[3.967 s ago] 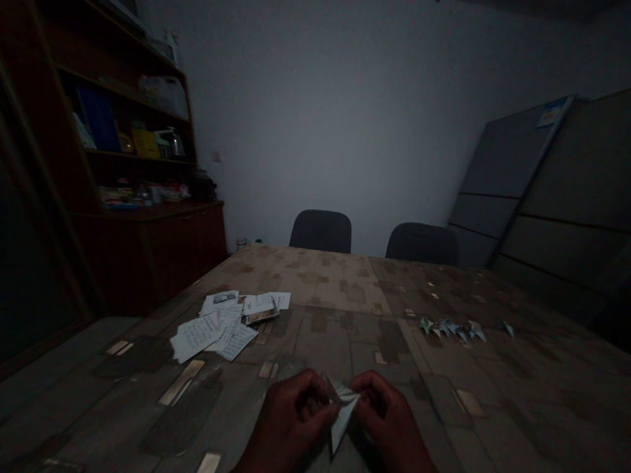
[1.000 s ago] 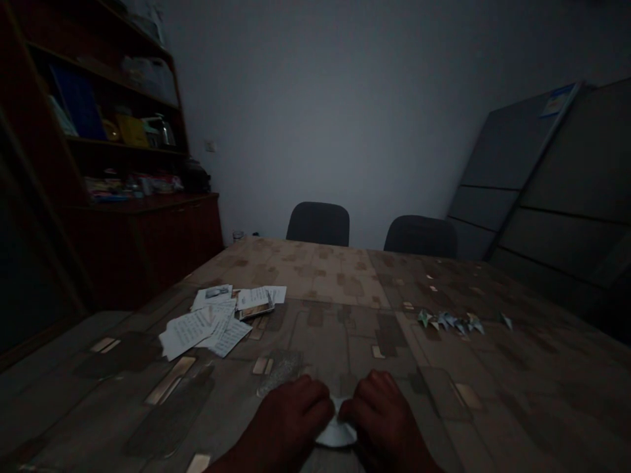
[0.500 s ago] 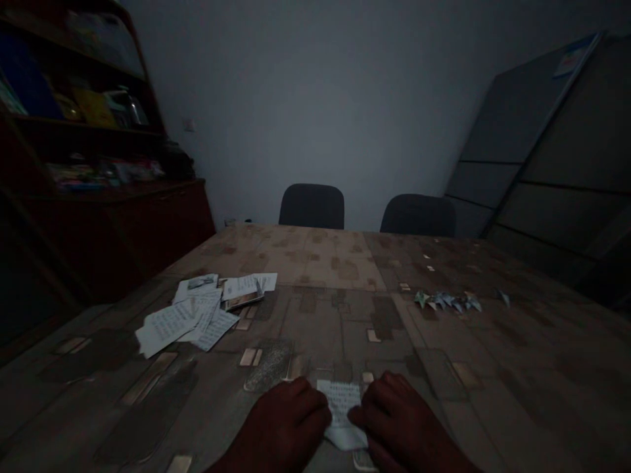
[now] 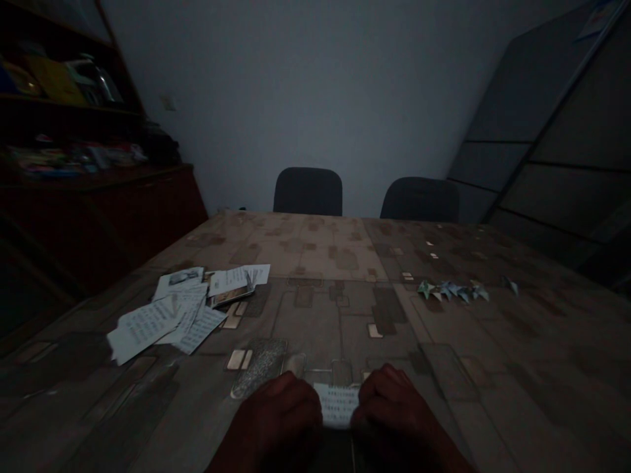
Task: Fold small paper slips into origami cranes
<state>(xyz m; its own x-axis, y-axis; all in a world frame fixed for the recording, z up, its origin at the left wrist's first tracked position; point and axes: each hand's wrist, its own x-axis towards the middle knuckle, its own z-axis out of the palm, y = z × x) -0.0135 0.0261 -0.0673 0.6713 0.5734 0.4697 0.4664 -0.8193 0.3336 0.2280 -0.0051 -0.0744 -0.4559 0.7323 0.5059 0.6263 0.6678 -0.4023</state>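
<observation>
Okay, so nearest you is the printed slip of paper [image 4: 339, 402], text up, spanning the gap between your left hand [image 4: 286, 410] and right hand [image 4: 392, 410]; both are mostly closed and seem to grip its side edges, though the exact pinch is hidden; I'd press evenly from each side and line the edges up before creasing anything, since thin paper probably skews if one hand pulls harder; pose-wise you're near mirrored, backs of the hands up, fingers curled inward, wrists low over the patterned tablecloth [image 4: 320, 335]; further out there's a messy pile of printed sheets [image 4: 152, 318] on the left, plus a row of small folded papers [image 4: 451, 291] on the right, one sitting apart; two dark chairs [image 4: 308, 192] are past the far edge.
</observation>
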